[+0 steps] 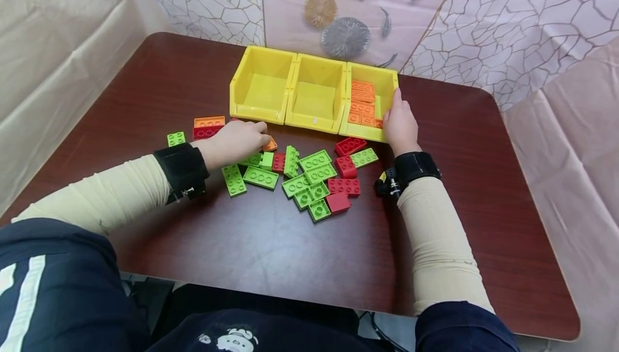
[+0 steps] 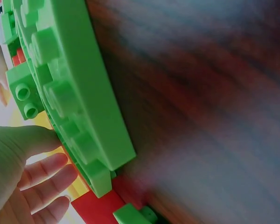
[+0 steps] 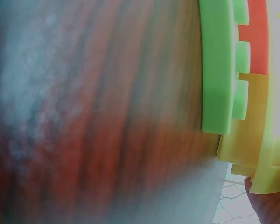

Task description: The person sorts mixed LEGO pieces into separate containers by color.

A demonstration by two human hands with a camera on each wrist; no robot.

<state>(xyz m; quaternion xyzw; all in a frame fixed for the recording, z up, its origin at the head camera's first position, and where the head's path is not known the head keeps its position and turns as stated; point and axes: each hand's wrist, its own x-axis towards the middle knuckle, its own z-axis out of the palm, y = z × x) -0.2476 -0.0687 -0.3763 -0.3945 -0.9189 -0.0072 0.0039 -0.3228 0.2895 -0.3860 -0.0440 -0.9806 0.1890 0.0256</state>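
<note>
My left hand [image 1: 237, 141] reaches over the loose bricks, its fingertips at a small orange brick [image 1: 271, 144] that they seem to pinch; the fingers partly hide it. In the left wrist view, the thumb and curled fingers of the left hand [image 2: 18, 172] show behind a green brick [image 2: 84, 93]. My right hand [image 1: 401, 126] grips the right side wall of the right-hand yellow bin [image 1: 389, 80], thumb at the inner side. Several orange bricks [image 1: 362, 102] lie in that bin. In the right wrist view the yellow bin [image 3: 245, 140] stands behind a green brick [image 3: 217, 70].
Two more yellow bins, a left one [image 1: 263, 91] and a middle one [image 1: 316, 97], adjoin the right one. Green bricks [image 1: 316, 166] and red bricks [image 1: 344, 186] lie in front of them. An orange brick [image 1: 209, 121] and a green brick [image 1: 176, 138] lie farther left on the brown table [image 1: 271, 244].
</note>
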